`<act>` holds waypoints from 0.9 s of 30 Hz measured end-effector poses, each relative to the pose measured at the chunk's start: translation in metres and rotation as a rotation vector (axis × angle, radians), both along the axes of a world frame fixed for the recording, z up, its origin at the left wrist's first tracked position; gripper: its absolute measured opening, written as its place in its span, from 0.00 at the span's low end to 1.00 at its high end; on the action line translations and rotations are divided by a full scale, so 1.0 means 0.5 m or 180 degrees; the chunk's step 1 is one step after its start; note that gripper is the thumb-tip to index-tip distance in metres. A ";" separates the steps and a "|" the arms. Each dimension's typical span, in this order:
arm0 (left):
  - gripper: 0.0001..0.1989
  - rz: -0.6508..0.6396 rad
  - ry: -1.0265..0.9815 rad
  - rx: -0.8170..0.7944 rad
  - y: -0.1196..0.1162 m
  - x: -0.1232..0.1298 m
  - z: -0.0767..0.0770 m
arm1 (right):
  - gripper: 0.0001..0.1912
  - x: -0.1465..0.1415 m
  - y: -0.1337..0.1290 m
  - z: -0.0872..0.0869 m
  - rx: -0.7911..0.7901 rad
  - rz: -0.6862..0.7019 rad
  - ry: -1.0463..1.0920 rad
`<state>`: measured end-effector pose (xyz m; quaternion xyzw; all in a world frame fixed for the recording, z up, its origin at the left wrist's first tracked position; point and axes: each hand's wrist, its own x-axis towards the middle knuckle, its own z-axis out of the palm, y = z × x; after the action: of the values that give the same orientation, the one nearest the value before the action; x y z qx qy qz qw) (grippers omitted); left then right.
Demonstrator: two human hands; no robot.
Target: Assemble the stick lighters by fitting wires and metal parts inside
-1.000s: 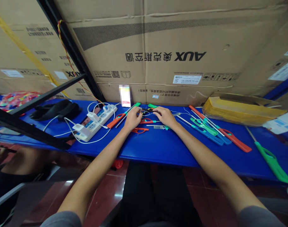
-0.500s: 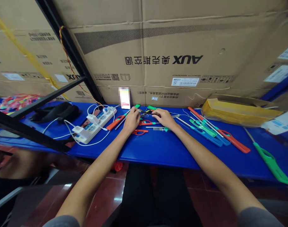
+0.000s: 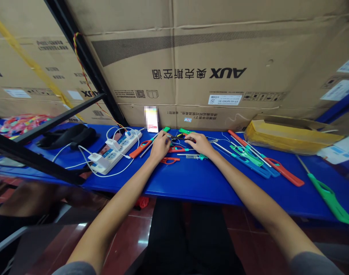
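A thin dark rod-like piece [image 3: 178,138] spans the gap between my hands, just above the blue table; its exact kind is too small to make out. My left hand [image 3: 161,146] is closed with its fingertips on one end. My right hand [image 3: 199,143] pinches the other end. Below the hands lie a red lighter body [image 3: 178,149], a loose red handle piece [image 3: 170,160] and a clear tube-like part [image 3: 192,156]. An orange-red long-nosed lighter [image 3: 141,148] lies beside my left hand. Blue lighters [image 3: 253,167] and a green handle [image 3: 248,154] lie right of my right hand.
A power strip [image 3: 114,152] with white chargers and cables stands left. A lit phone [image 3: 152,121] leans against the cardboard box [image 3: 197,49]. A red lighter [image 3: 283,172], a green lighter [image 3: 330,198] and a yellow-taped carton [image 3: 289,137] are right. Someone's arm [image 3: 28,198] shows far left.
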<state>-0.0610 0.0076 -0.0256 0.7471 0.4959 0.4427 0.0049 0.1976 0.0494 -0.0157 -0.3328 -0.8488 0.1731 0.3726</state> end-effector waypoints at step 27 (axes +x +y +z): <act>0.08 -0.0270 0.0313 -0.0085 -0.007 0.017 0.009 | 0.11 0.001 -0.009 0.001 0.0195 -0.0282 -0.0698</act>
<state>-0.0526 0.0042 -0.0212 0.7882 0.4692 0.3982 0.0092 0.1979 0.0450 -0.0154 -0.3754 -0.8738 0.0930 0.2948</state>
